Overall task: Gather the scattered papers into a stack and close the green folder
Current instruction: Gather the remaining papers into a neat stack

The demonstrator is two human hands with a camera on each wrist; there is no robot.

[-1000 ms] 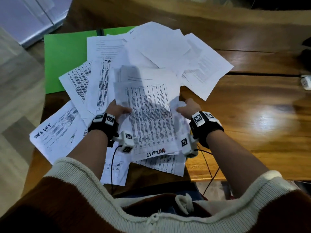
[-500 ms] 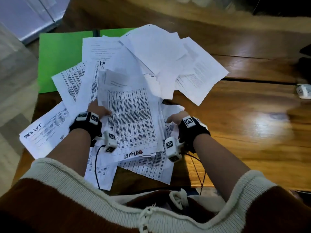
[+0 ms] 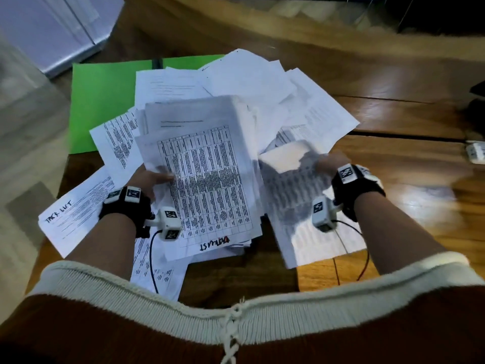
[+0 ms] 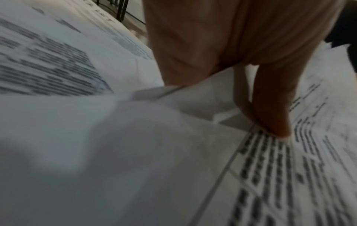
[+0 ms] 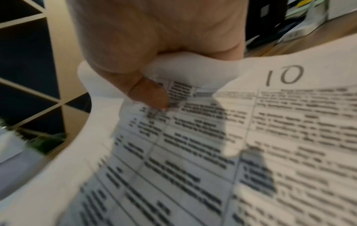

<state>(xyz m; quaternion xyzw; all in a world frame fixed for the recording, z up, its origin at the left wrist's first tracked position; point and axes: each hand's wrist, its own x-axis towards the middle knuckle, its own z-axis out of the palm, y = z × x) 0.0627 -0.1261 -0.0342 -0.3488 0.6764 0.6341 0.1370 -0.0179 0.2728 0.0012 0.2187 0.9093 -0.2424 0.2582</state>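
Sheet (image 5: 231,137) pinched in right grip (image 5: 154,61), off table.

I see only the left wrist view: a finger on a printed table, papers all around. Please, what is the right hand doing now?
Observer: The right hand grips a bent printed sheet at its edge, thumb on top; a handwritten 10 is on it.
Operator: Is the green folder closed already?
Observer: No, the green folder lies open and flat at the far left, papers covering its right part.
Operator: Any sheet outside the pile?
Observer: Yes, a sheet with a handwritten heading lies on the table beside the left hand, which holds the bundle of papers.
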